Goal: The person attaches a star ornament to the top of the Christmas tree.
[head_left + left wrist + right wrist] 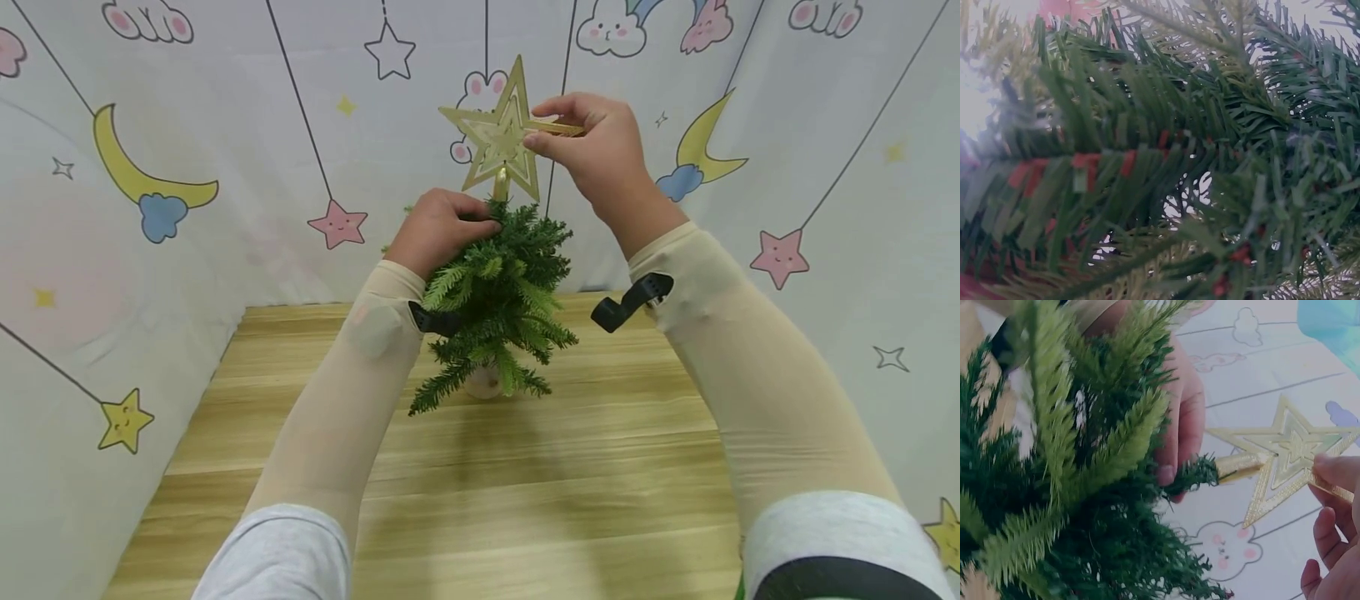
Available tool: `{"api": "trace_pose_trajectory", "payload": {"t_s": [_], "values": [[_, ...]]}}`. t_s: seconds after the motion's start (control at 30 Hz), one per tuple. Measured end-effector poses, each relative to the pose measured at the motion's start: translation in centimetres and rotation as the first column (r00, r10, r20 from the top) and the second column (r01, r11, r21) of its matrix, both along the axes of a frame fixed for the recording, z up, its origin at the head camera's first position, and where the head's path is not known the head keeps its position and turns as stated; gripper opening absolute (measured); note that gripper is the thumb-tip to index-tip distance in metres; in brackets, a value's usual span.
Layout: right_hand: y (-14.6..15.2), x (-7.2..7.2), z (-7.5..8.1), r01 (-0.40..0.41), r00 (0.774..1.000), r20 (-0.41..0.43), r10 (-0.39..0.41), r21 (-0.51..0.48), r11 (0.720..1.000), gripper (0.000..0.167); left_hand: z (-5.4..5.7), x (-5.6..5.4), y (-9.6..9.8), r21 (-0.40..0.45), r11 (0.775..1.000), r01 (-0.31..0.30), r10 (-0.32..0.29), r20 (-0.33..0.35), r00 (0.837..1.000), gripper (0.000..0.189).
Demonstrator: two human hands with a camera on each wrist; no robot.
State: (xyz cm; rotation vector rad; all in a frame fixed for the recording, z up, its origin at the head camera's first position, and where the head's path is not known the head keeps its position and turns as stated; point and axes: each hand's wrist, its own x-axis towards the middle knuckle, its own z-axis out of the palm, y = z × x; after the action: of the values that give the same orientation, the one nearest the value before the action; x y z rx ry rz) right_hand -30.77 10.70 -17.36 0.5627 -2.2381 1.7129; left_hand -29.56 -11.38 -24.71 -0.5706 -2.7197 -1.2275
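A gold star tree topper (506, 137) stands above a small artificial Christmas tree (513, 283). My right hand (607, 150) pinches one side point of the star between thumb and fingers. The topper's gold tube (1241, 467) meets the tip of the top sprig (1194, 477) in the right wrist view. Just below the tube, my left hand (442, 229) grips the top of the tree, its fingertips partly hidden among the needles. Green branches (1147, 156) fill the left wrist view and hide the left hand's work there.
The tree's pale round base (483, 382) stands on a wood-grain table (600, 483) near its back edge. Behind hangs a white cloth (247, 142) printed with moons, stars and rabbits. Loose black strap ends (618, 312) stick out from the wrists beside the branches.
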Motion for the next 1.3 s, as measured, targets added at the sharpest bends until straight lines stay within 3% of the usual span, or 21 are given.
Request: {"api": "trace_pose_trajectory", "payload": {"t_s": [0.1,0.2,0.47,0.77,0.97,1.2,1.3], "values": [[-0.1,-0.1,-0.5,-0.058,0.997,0.043,0.064,-0.128,0.990,0.023,0.0,-0.1,0.1,0.010,1.000,0.009,-0.009,-0.008,1.000,0.026],[-0.3,-0.2,-1.1,-0.095,0.991,0.076,0.110,-0.173,0.980,0.021,0.0,-0.1,0.1,0.019,1.000,0.015,-0.015,-0.013,1.000,0.023],[-0.9,-0.5,-1.8,-0.095,0.984,0.138,0.113,-0.132,0.987,0.028,0.0,-0.1,0.2,0.008,1.000,0.011,-0.011,-0.015,1.000,0.024],[-1.0,-0.2,-1.8,-0.110,0.990,0.075,0.116,-0.081,0.991,0.013,-0.1,0.0,0.2,-0.010,1.000,-0.016,0.015,-0.022,1.000,0.026],[-1.1,0.0,-1.9,-0.104,0.992,0.060,0.110,-0.091,0.990,0.014,-0.1,-0.1,0.4,-0.026,1.000,-0.010,0.009,-0.061,0.998,0.022],[-1.2,0.3,-2.1,-0.109,0.994,0.015,0.110,-0.080,0.991,0.012,-0.1,0.0,0.5,-0.023,0.999,-0.028,0.027,-0.051,0.998,0.023],[-1.0,0.3,-2.1,-0.105,0.993,0.048,0.109,-0.079,0.991,0.018,-0.2,0.0,0.5,-0.027,0.999,-0.018,0.017,-0.045,0.999,0.023]]}}
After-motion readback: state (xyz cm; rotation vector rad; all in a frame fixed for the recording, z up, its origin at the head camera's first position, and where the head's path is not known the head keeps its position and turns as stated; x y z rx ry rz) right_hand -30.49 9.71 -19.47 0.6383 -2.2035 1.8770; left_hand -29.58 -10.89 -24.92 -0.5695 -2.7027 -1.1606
